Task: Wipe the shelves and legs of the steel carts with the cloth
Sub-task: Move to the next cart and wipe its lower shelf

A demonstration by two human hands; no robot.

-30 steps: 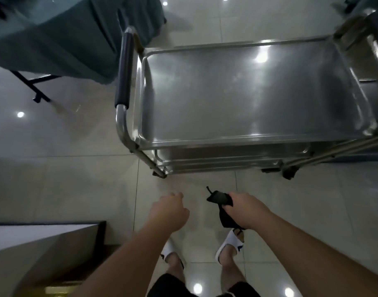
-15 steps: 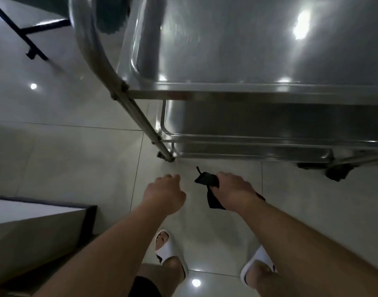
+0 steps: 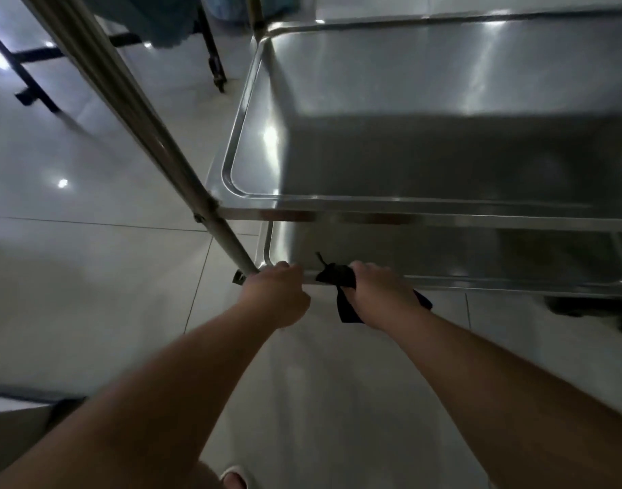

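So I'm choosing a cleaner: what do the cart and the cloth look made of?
The cart looks like stainless steel with a brushed, glossy finish: its shelves and leg throw back bright streaks of light. The cloth, gripped by the right hand, is black, matte and limp, probably a soft woven or microfibre fabric; the weave is too dark to tell.

Both my arms reach forward and down, forearms bare. My left hand (image 3: 274,294) is curled, fingertips touching the lower shelf rim (image 3: 478,280). My right hand (image 3: 380,294) grips the black cloth (image 3: 339,278).
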